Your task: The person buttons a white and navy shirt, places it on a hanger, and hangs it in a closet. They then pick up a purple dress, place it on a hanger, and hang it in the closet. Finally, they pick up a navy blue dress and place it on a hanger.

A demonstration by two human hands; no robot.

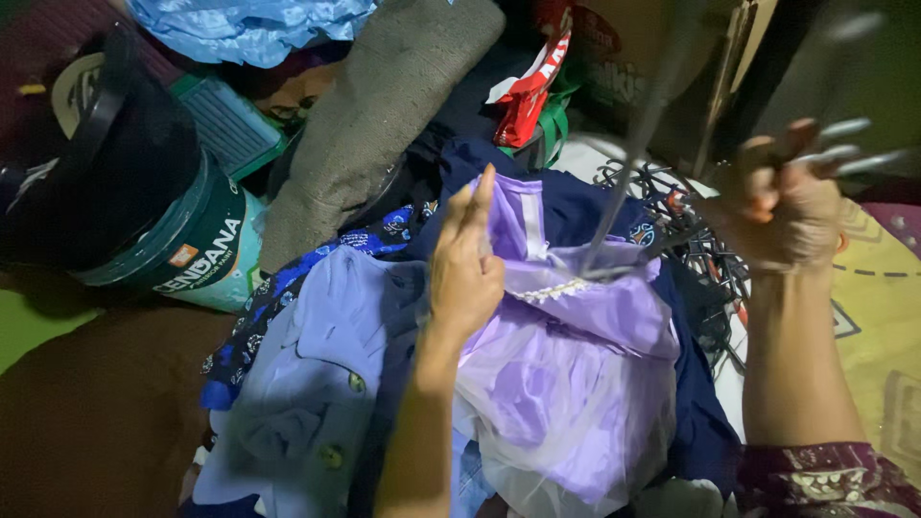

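While our left hand (467, 264) rests flat, fingers extended and gripping nothing, against the neckline of the lilac dress (566, 374), our right hand (782, 216) is closed around a bundle of thin wire hangers (844, 144), raised and blurred. We list the dress atop a navy garment (700, 403), beside a pale blue shirt (307, 384); nearby, a paint bucket (182, 240) and grey cloth (384, 105).
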